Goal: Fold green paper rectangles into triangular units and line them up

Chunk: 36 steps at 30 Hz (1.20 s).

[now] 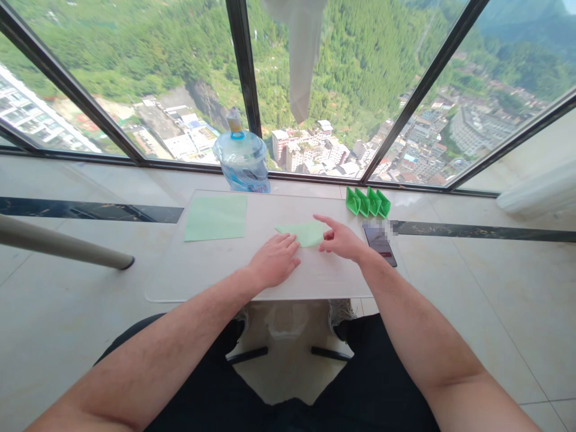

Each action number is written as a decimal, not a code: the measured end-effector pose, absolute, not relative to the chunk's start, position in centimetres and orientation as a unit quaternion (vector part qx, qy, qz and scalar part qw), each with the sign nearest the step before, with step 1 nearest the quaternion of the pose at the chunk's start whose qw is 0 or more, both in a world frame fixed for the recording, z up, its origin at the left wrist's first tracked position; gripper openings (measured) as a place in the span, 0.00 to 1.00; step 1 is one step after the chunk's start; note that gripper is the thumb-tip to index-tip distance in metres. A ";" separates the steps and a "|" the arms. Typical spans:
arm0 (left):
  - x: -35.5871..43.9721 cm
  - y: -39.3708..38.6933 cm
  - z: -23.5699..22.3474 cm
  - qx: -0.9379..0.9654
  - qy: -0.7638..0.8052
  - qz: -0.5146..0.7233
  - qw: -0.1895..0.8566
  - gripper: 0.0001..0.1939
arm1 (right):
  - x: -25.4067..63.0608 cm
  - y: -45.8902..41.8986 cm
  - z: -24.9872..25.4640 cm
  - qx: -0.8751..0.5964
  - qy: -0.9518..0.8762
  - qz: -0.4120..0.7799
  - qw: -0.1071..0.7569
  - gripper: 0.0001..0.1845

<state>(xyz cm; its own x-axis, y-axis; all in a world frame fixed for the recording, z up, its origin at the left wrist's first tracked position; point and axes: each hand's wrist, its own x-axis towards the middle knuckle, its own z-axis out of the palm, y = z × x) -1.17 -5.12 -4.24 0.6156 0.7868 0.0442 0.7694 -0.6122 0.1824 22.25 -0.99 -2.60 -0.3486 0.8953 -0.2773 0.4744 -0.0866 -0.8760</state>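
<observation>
A folded piece of light green paper lies near the middle of the small white table, with a pointed corner at its left. My left hand rests flat with fingers stretched out, its fingertips on the paper's left part. At the paper's right end is my right hand; its index finger extends along the far edge, while the thumb and other fingers are bent and apart beside the near edge. On the left of the table lies a flat light green sheet. Several folded bright green paper pieces stand in a row at the back right corner.
A phone lies at the right edge of the white table. Behind the table stands a large clear water bottle, in front of tall windows. A grey pole reaches in from the left. My legs are below the table's front edge.
</observation>
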 end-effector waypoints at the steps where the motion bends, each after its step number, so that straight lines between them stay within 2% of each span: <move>1: -1.3 -5.1 -4.1 0.898 0.429 0.062 0.071 0.20 | 22.7 -0.9 -2.6 -0.507 -0.672 0.502 0.196 0.37; 4: -1.5 -5.0 -3.8 0.907 0.412 0.062 0.066 0.18 | 24.0 -0.4 -3.0 -0.493 -0.724 0.449 0.175 0.23; 7: -1.6 -4.9 -3.7 0.912 0.402 0.056 0.060 0.17 | 24.7 0.0 -3.6 -0.495 -0.723 0.448 0.178 0.18; 11: -1.6 -4.9 -3.8 0.911 0.403 0.072 0.057 0.16 | 24.3 0.6 -4.3 -0.518 -0.705 0.450 0.180 0.18; 17: -1.3 -4.9 -4.1 0.907 0.410 0.082 0.045 0.15 | 23.5 1.6 -4.6 -0.511 -0.740 0.390 0.200 0.11; 24: -1.1 -4.9 -4.3 0.904 0.419 0.079 0.041 0.16 | 23.7 2.7 -3.7 -0.513 -0.724 0.442 0.135 0.07; 31: -1.0 -4.9 -4.3 0.905 0.416 0.075 0.037 0.16 | 21.3 3.9 -4.0 -0.525 -0.797 0.248 0.165 0.04; 36: -1.0 -5.0 -4.4 0.905 0.418 0.072 0.037 0.17 | 19.9 4.5 -4.5 -0.550 -0.804 0.201 0.105 0.07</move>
<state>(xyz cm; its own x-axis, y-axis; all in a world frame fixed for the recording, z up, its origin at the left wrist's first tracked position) -1.04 -5.00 -4.38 0.6408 0.7612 0.0994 0.7504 -0.6484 0.1280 19.91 4.52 -4.47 -0.3733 0.9263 -0.0511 0.8418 0.3150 -0.4384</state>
